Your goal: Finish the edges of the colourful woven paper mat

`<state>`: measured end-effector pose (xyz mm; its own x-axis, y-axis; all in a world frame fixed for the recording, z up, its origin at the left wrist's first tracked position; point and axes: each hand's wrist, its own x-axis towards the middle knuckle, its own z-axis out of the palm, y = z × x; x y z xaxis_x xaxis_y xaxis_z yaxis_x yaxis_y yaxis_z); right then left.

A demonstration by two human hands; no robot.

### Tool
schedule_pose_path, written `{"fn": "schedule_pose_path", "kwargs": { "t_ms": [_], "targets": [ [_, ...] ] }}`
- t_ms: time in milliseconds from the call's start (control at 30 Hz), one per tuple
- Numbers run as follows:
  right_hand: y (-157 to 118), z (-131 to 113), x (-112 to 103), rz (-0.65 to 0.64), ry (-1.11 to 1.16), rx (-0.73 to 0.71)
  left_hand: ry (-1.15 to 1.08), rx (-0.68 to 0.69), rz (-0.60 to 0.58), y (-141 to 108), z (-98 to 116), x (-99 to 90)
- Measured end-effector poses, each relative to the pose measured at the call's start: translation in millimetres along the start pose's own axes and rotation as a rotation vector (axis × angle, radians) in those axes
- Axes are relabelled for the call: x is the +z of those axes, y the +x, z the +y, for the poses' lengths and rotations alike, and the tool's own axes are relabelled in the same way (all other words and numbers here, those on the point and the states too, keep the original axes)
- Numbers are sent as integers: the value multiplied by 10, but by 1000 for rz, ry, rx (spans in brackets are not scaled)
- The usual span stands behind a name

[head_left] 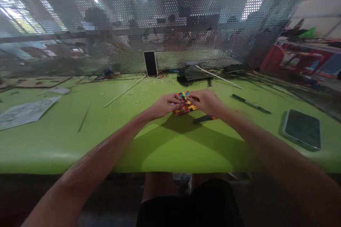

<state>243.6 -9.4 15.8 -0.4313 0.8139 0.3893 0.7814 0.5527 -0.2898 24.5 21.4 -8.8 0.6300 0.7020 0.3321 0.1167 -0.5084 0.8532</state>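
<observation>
A small checkered woven piece in red, yellow, black and blue lies between my hands near the middle of the green table. My left hand is closed at its left side, thumb and fingers on the edge. From the right, my right hand grips its upper right part with bent fingers. Whether a single loose strip is between the fingertips is too small to tell. Just below the right hand lies a dark tool with orange by it, partly hidden by the wrist.
A craft knife or pen-like tool and a phone lie at right. Another phone leans against the perforated metal screen. Dark strips are bundled behind my hands. A printed sheet lies left. Someone sits beyond the screen.
</observation>
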Motion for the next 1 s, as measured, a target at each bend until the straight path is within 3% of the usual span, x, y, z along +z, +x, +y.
{"fn": "schedule_pose_path", "kwargs": {
  "t_ms": [200, 367, 567, 800, 1000],
  "targets": [
    [-14, -83, 101, -103, -6, 28, -226, -33, 49, -19, 77, 12],
    [-43, -237, 169, -106, -20, -138, -31, 20, 154, 22, -59, 38],
    [-37, -180, 89, -30, -64, -127, 110, 84, 58, 15, -79, 28],
    [-27, -104, 85, 21, 26, -239, 75, 92, -156, -14, 53, 39],
    [-5, -42, 35, 83, 21, -246, 19, 26, -161, -36, 131, 12]
  ]
}}
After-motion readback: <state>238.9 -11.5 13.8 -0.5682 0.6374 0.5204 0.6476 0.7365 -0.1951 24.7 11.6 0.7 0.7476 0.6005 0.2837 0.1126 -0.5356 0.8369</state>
